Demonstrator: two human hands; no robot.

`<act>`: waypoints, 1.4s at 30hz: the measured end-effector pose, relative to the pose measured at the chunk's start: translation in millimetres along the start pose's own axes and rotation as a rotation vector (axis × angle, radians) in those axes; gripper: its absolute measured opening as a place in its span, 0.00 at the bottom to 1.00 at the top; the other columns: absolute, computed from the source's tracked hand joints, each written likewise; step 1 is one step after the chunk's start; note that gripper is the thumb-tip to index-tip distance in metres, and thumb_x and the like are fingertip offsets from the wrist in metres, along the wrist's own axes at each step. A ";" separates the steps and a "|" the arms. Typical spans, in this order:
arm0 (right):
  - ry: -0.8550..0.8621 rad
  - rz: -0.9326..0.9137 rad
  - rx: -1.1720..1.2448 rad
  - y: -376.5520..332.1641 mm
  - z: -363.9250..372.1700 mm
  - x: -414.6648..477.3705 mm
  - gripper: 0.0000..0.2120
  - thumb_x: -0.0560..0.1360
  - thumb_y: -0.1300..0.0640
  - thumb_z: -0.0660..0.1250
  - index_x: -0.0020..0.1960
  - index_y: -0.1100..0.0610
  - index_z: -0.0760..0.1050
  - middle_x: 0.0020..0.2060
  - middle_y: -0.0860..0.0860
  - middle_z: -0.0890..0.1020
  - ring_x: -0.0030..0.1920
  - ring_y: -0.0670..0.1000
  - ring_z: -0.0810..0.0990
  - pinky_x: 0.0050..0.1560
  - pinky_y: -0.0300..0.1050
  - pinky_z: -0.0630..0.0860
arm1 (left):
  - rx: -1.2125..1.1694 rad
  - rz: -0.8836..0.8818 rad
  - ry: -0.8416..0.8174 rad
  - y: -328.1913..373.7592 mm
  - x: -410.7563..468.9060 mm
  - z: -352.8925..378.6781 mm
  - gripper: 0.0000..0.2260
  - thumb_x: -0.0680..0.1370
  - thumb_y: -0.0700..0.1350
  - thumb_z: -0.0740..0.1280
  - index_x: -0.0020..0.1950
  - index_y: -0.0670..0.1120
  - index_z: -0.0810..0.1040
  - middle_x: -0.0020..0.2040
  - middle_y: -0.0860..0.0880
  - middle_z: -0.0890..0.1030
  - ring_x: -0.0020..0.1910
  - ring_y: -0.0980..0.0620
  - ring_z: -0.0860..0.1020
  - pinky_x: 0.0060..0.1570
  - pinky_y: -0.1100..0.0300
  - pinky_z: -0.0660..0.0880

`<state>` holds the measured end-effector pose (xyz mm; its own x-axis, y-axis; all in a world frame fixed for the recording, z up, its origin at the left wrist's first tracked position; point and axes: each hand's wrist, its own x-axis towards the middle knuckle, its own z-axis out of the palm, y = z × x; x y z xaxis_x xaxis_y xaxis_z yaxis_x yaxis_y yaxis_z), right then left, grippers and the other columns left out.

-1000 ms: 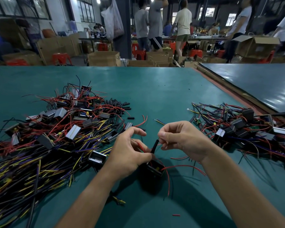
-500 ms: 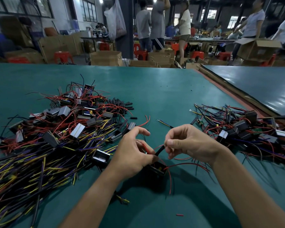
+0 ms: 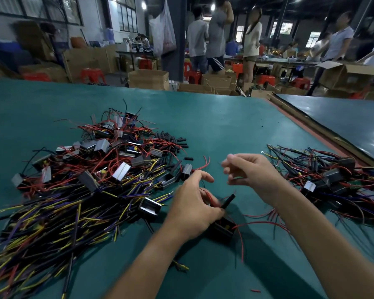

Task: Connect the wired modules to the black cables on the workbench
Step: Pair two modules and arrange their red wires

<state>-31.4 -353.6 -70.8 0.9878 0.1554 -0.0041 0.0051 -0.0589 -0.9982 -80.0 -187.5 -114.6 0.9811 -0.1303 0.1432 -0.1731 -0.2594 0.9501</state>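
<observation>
My left hand (image 3: 194, 203) holds a black wired module (image 3: 221, 228) low over the green workbench (image 3: 214, 121) and pinches its red wire with a short black cable piece (image 3: 227, 201) sticking up from the fingers. My right hand (image 3: 253, 171) is raised above and to the right, blurred, fingers loosely curled and holding nothing I can see. Red wires (image 3: 259, 223) trail from the module to the right. A small heap of short black cable pieces (image 3: 171, 141) lies beyond the left pile.
A big pile of modules with red, yellow and purple wires (image 3: 80, 184) fills the left. A smaller pile of modules (image 3: 328, 180) lies at the right. A second bench (image 3: 343, 124) adjoins at the far right. People stand among cardboard boxes behind.
My right hand has let go of the black cable piece and lifted up and away to the right. My left hand still holds the module and wire.
</observation>
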 end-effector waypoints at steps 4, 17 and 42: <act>-0.138 -0.050 -0.416 -11.1 40.4 57.7 0.08 0.79 0.64 0.65 0.45 0.60 0.82 0.40 0.55 0.83 0.35 0.48 0.78 0.36 0.39 0.80 | 0.051 0.011 -0.016 -0.5 1.4 -1.6 0.22 0.62 0.36 0.76 0.46 0.53 0.70 0.31 0.51 0.82 0.28 0.55 0.78 0.33 0.59 0.77; -0.369 -0.207 -1.332 1.9 89.6 144.7 0.06 0.73 0.58 0.71 0.48 0.57 0.84 0.46 0.53 0.86 0.43 0.51 0.80 0.43 0.39 0.71 | 0.069 -0.002 -0.083 -4.3 1.8 -7.6 0.23 0.62 0.38 0.77 0.43 0.57 0.68 0.33 0.55 0.82 0.26 0.56 0.75 0.30 0.52 0.76; 0.141 -0.127 -0.252 25.8 -12.0 -3.2 0.13 0.79 0.64 0.65 0.36 0.61 0.77 0.25 0.51 0.74 0.26 0.49 0.74 0.35 0.44 0.80 | -0.425 -0.256 -0.141 6.0 1.1 -14.0 0.03 0.77 0.32 0.67 0.50 0.36 0.75 0.40 0.41 0.85 0.31 0.48 0.82 0.30 0.62 0.78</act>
<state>-32.6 -367.5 -95.8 0.9885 0.0402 0.1456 0.1510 -0.2930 -0.9441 -78.8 -175.8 -104.8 0.9611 -0.2489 -0.1197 0.1503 0.1077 0.9828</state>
